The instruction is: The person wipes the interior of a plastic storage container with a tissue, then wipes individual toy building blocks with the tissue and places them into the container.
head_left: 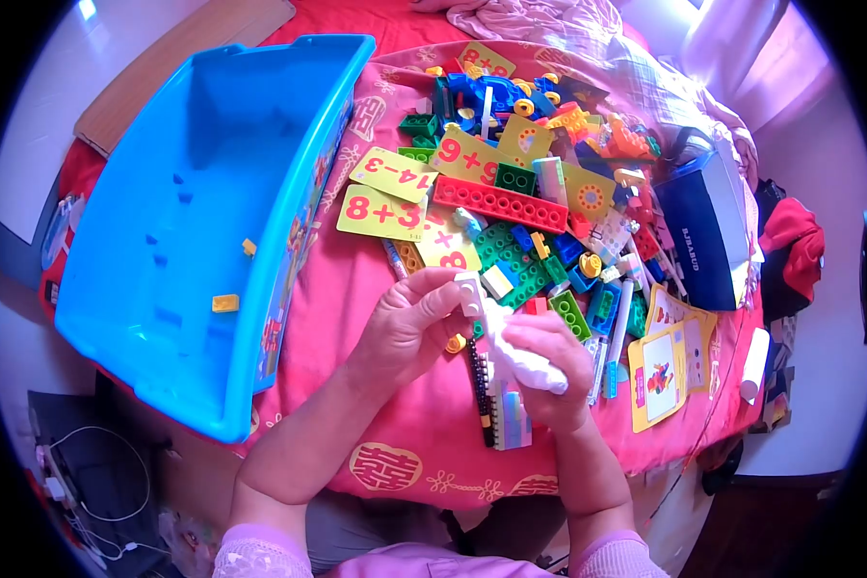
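My left hand (pixel 409 323) pinches a small white block (pixel 470 292) between thumb and fingers, just in front of the toy pile. Close beside it on the right, my right hand (pixel 554 361) is wrapped round a crumpled white cloth (pixel 520 358), whose upper end touches the white block. Under the hands lie a black toothed strip (pixel 481 390) and a pale multicoloured block piece (pixel 513 424). Beyond them, a long red brick (pixel 501 204) rests among yellow number cards (pixel 380 212) and green bricks (pixel 515 265).
A large blue bin (pixel 231 125) stands at the left with two small yellow pieces (pixel 225 303) inside. At the right are a dark blue box (pixel 698 236), picture cards (pixel 657 380) and a white roll (pixel 755 364). A red patterned cloth (pixel 337 424) covers the round surface.
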`<control>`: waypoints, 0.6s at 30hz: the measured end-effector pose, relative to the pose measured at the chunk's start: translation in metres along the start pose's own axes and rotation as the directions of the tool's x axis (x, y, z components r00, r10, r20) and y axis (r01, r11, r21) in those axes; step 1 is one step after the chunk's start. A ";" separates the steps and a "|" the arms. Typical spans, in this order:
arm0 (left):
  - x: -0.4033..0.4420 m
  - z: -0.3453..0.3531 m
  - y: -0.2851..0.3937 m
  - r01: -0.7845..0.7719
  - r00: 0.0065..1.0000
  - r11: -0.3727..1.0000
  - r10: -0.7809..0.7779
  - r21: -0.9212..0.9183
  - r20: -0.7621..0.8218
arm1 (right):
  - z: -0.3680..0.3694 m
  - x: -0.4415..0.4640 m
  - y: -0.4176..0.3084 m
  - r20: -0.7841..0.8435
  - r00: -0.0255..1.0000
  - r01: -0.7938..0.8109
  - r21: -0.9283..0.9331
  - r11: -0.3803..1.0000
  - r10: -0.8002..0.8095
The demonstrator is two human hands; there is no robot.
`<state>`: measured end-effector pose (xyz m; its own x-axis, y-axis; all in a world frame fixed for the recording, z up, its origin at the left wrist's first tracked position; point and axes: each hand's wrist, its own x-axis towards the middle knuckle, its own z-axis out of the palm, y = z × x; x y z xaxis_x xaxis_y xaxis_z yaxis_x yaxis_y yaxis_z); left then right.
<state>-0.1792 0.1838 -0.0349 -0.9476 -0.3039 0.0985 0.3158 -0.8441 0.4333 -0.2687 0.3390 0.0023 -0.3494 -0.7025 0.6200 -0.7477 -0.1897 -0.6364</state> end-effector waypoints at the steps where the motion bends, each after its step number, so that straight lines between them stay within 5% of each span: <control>1: -0.001 0.002 0.001 0.016 1.000 1.000 -0.016 0.006 -0.014 | 0.001 0.001 0.000 -0.067 0.998 0.006 0.018 1.000 -0.005; 6: 0.000 0.010 0.001 0.059 0.996 0.998 -0.057 0.015 -0.069 | 0.003 -0.001 0.001 -0.184 0.977 0.090 -0.092 0.992 -0.106; 9: -0.001 0.009 0.001 0.087 0.995 0.969 -0.072 0.231 -0.074 | 0.000 0.005 -0.004 -0.021 0.990 0.131 -0.235 0.963 -0.140; 10: 0.000 0.011 -0.004 0.013 0.993 0.936 0.030 0.352 -0.116 | -0.004 0.008 -0.008 0.045 0.992 0.123 -0.239 0.963 -0.115; 13: 0.000 0.025 0.003 -0.024 0.992 0.928 0.068 0.373 -0.107 | -0.016 0.016 -0.030 0.208 0.978 0.066 -0.226 0.972 -0.018; 18: -0.020 0.078 0.016 -0.144 0.977 0.837 0.206 0.527 -0.062 | -0.029 0.030 -0.073 -0.006 0.999 0.040 -0.249 0.968 -0.043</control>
<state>-0.1593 0.2111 0.0397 -0.8571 -0.4983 0.1304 0.3751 -0.4303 0.8211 -0.2405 0.3517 0.0807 -0.3205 -0.6898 0.6492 -0.8780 -0.0409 -0.4769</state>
